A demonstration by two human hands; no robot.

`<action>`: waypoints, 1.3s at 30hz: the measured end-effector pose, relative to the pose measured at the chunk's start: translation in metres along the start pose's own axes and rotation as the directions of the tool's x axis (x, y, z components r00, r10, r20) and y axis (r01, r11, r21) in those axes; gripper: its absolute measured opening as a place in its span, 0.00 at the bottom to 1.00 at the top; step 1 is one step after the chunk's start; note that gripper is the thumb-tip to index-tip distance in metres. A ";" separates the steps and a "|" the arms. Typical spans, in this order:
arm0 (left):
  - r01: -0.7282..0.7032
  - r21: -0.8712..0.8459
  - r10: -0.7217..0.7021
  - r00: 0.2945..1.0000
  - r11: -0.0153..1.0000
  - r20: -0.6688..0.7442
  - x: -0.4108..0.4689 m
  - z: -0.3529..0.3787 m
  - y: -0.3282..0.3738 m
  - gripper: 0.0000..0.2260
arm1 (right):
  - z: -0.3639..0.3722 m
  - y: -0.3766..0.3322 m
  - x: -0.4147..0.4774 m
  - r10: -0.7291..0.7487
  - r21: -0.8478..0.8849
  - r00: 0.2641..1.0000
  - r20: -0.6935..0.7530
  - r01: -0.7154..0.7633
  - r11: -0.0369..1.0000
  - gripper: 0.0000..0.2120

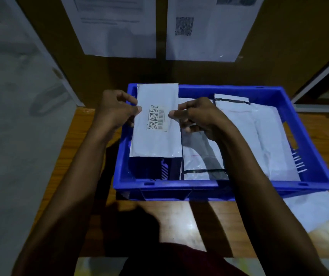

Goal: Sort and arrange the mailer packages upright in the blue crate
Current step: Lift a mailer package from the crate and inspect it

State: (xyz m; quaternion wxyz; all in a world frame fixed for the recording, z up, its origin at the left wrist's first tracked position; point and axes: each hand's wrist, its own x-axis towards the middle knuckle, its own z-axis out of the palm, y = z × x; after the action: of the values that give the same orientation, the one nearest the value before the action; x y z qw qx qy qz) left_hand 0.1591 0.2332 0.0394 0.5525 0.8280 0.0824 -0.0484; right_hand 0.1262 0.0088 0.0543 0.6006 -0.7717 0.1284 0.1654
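A blue crate sits on a wooden table. I hold a white mailer with a barcode label over the crate's left part. My left hand pinches its left edge and my right hand pinches its right edge. Under it, at the crate's left, lies a dark blue printed package. A clear-and-white mailer with black strips lies flat in the middle. More white mailers lie flat toward the right side.
Another white mailer lies on the wooden table, partly under the crate's right front corner. Two printed paper sheets hang on the brown wall behind. The table's left edge drops to a grey floor.
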 end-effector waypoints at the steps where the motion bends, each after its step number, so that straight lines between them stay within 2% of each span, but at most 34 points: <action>1: 0.001 0.063 -0.001 1.000 0.998 -0.001 0.001 0.000 -0.002 0.08 | 0.005 0.001 0.002 -0.004 -0.011 1.000 -0.003 0.004 1.000 0.06; 4: -0.002 0.241 0.010 0.999 0.970 -0.033 0.000 0.003 -0.008 0.07 | 0.018 0.005 0.009 0.008 -0.094 0.999 -0.053 -0.013 0.996 0.08; 7: -0.075 0.343 0.114 0.989 0.936 -0.096 -0.005 0.010 -0.011 0.04 | 0.026 0.008 0.010 0.003 -0.269 0.993 -0.120 -0.035 0.963 0.10; 10: -0.148 0.497 0.221 0.971 0.855 -0.090 -0.014 0.019 -0.016 0.04 | 0.032 0.010 0.007 -0.065 -0.439 0.982 -0.177 -0.020 0.898 0.05; 13: -0.183 0.595 0.250 0.968 0.783 -0.031 -0.018 0.033 -0.024 0.07 | 0.042 0.010 -0.001 -0.138 -0.546 0.969 -0.204 0.005 0.838 0.21; 15: -0.201 0.654 0.270 0.963 0.730 -0.005 -0.018 0.041 -0.027 0.07 | 0.052 0.011 -0.006 -0.182 -0.540 0.962 -0.204 0.045 0.840 0.30; 17: -0.217 0.694 0.293 0.956 0.687 0.008 -0.017 0.045 -0.029 0.09 | 0.060 0.013 -0.003 -0.189 -0.580 0.962 -0.198 0.040 0.814 0.26; 20: -0.222 0.721 0.290 0.956 0.656 0.031 -0.019 0.047 -0.029 0.08 | 0.065 0.014 0.002 -0.125 -0.649 0.982 -0.141 0.003 0.761 0.08; 21: -0.221 0.732 0.283 0.958 0.644 0.040 -0.020 0.048 -0.028 0.06 | 0.068 0.013 0.003 -0.102 -0.676 0.990 -0.101 0.007 0.737 0.05; 24: -0.227 0.790 0.254 0.963 0.570 0.094 -0.023 0.052 -0.026 0.05 | 0.076 0.012 0.010 -0.003 -0.752 0.999 0.043 0.035 0.658 0.10; 27: -0.242 0.858 0.212 0.964 0.454 0.160 -0.024 0.058 -0.022 0.07 | 0.081 0.016 0.019 0.113 -0.740 0.977 0.180 0.059 0.670 0.10; 31: -0.283 0.895 0.165 0.957 0.344 0.239 -0.021 0.062 -0.020 0.09 | 0.083 0.025 0.029 0.187 -0.777 0.957 0.224 0.059 0.627 0.11; 34: -0.282 0.894 0.140 0.959 0.349 0.248 -0.014 0.061 -0.019 0.11 | 0.087 0.033 0.038 0.226 -0.818 0.951 0.209 0.044 0.574 0.13; 39: -0.258 0.814 0.166 0.966 0.521 0.200 0.004 0.055 -0.015 0.09 | 0.091 0.037 0.040 0.345 -0.861 0.906 0.244 0.038 0.507 0.16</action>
State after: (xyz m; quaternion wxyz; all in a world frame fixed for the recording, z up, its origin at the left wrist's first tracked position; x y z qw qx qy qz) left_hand 0.1604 0.1884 0.0041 0.0984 0.9905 -0.0790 -0.0544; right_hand 0.1390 0.0875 -0.0156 0.1413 -0.9015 -0.0202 0.4085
